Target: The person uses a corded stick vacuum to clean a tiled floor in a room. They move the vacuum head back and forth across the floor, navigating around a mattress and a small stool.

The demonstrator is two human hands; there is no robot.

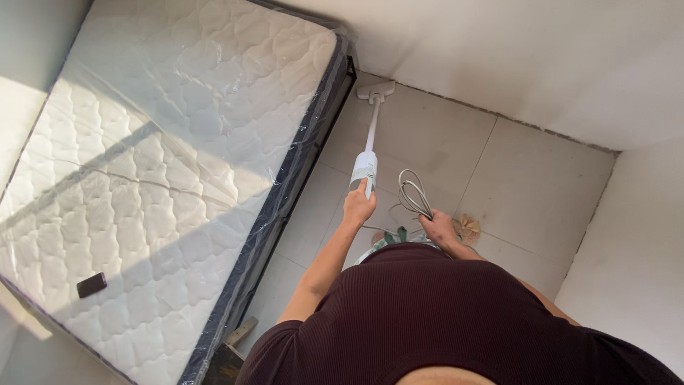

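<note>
White plastic forms the vacuum (366,153): a slim stick unit with a straight tube running to a flat, wedge-shaped head (375,90). The head rests on the floor (499,178) near the wall (541,64), just beside the mattress corner. The left hand (358,207) grips the handle end of the vacuum body, fingers clamped around it. The right hand (440,228) holds a grey cord (413,194) gathered in several loops, fingers closed on the bundle; the loops stand up above the hand.

Pale square tiles with thin grout lines cover the floor. Open floor lies to the right of the vacuum, bounded by plain walls at the far side and at the right. A narrow strip of floor runs between the person and the mattress (164,164).

The mattress is quilted white fabric with a dark side band, wrapped in clear plastic film, and fills the left of the view. A small dark flat object (91,284) lies on its near end. A tan, fan-shaped item (468,228) lies on the floor just beside the right hand. A dark maroon ribbed shirt (427,314) fills the lower view.
</note>
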